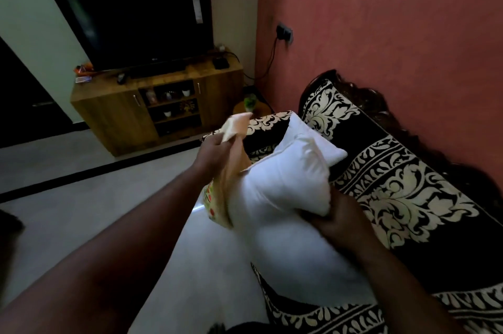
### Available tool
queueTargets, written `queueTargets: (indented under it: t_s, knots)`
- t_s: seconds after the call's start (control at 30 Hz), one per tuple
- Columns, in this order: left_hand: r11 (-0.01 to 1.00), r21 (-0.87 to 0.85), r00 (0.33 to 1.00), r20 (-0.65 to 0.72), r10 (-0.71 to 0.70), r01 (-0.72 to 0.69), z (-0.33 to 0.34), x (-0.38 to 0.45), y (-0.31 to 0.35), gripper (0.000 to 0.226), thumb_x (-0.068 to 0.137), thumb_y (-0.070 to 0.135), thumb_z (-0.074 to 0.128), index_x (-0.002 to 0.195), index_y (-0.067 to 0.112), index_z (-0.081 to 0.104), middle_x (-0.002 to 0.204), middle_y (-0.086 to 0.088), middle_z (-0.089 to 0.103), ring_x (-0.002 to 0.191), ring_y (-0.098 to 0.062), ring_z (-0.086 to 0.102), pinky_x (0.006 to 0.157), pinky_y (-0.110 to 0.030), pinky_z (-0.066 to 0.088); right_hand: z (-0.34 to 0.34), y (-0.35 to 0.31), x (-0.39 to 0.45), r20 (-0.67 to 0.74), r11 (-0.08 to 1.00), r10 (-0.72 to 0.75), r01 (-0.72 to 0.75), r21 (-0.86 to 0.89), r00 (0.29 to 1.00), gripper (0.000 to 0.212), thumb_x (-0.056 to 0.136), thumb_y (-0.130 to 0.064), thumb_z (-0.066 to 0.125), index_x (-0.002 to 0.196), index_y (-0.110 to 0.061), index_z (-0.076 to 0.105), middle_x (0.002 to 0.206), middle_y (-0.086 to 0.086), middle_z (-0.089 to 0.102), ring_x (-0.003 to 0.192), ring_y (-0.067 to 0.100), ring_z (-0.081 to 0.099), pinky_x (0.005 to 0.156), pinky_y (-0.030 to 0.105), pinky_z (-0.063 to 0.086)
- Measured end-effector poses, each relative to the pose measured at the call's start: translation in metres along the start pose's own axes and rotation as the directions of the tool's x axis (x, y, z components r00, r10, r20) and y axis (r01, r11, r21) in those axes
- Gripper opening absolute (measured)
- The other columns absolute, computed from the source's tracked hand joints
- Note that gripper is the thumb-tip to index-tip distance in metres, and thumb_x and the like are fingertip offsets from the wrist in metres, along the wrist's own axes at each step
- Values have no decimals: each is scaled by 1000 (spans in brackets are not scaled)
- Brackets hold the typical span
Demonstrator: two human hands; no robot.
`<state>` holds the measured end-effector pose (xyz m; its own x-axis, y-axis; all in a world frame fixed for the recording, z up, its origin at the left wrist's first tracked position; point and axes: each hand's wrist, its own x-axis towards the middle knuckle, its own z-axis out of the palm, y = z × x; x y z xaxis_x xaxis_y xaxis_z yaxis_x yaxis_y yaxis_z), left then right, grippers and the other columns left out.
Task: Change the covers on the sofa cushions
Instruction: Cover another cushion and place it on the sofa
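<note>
Head view: left hand (215, 150) raised over the sofa's front edge, fingers curled round a bunch of peach cover (234, 159). The fabric sticks up above the fist and hangs down below it; the lower part shows a cream print with red and green marks, inside-out look. The cover's low end lies against the left side of the white cushion (283, 184), apparently still partly around that edge, though the overlap is hard to read.

Right hand (340, 220) grips the cushion from the near right side, fingers dug into the filling, pinching it at the waist. The cushion is bare white, tilted, with its far corner pointing toward the sofa back. It is held up off the seat, just above a second white cushion (296, 257) lying flat on the sofa (408, 197) nearer the camera. A third white corner pokes out behind the held cushion at the right, touching the seat; can't tell whether it belongs to a separate cushion.

The sofa has a black-and-cream floral throw and a dark carved wooden back against the red wall (381, 21).

Background: wooden TV cabinet (114, 113) with a dark TV (136, 21) on top and small items on its open shelves. Wall socket (284, 31) with a cable running down. Light floor (81, 197).
</note>
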<state>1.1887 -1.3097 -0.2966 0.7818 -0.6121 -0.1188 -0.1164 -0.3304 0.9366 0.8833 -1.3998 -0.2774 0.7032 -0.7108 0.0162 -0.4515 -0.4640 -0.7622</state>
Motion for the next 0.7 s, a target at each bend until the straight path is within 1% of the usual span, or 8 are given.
queueTargets:
  t_s: [0.1,0.17,0.27,0.37,0.43,0.53,0.6,0.7]
  knots:
    - [980,143,982,150,119,-140,20,-17,15,21,94,33,64,81,18,74,78,-2,74,69,-9,63,63,-26,48,33,-11,17,57,980,-93,101,-172,994,72,75,-63,72,135,-25,59,105,4,76,97,27,70,72,30,52]
    - [961,183,973,139,183,-207,28,-24,21,21,94,30,61,75,28,70,73,11,70,70,-4,61,62,-24,45,49,-14,30,61,937,-156,168,-306,986,65,82,-50,74,136,-18,56,106,13,74,95,36,68,70,32,48]
    - [920,289,964,108,243,-264,28,-30,24,23,87,31,58,64,33,61,64,16,60,69,-12,62,60,-27,39,67,-26,40,192,868,-101,181,-462,976,48,91,-42,64,132,-19,56,114,11,70,102,34,67,80,34,50]
    - [856,382,937,102,335,-348,32,-39,30,26,85,38,55,62,26,54,61,6,59,70,-25,64,58,-34,42,75,-38,50,326,805,-10,201,-558,945,39,94,-42,58,127,-22,62,120,7,66,108,31,65,90,38,53]
    - [836,401,918,32,396,-375,32,-43,35,25,82,37,50,68,17,55,67,-5,65,69,-27,63,59,-39,47,73,-36,57,257,838,-37,170,-518,966,51,91,-52,61,135,-25,56,123,6,65,110,30,64,89,40,54]
    - [854,368,906,-63,418,-368,23,-42,40,30,80,32,44,76,10,65,72,-7,68,70,-28,63,62,-44,50,66,-33,48,28,972,-69,74,-221,997,107,70,-72,73,157,-33,22,131,7,56,108,33,61,83,47,54]
    - [836,393,910,3,415,-382,18,-42,43,32,81,32,45,81,11,69,77,-6,71,75,-27,65,67,-44,51,73,-30,37,-11,972,-143,139,-192,990,103,73,-73,65,156,-26,29,129,11,58,107,37,62,82,47,54]
    - [840,381,915,39,402,-386,17,-45,50,33,87,39,49,85,15,72,82,-2,74,79,-23,68,70,-43,53,79,-35,35,109,933,-208,231,-278,972,75,82,-59,54,145,-20,46,124,13,65,110,40,62,85,44,52]
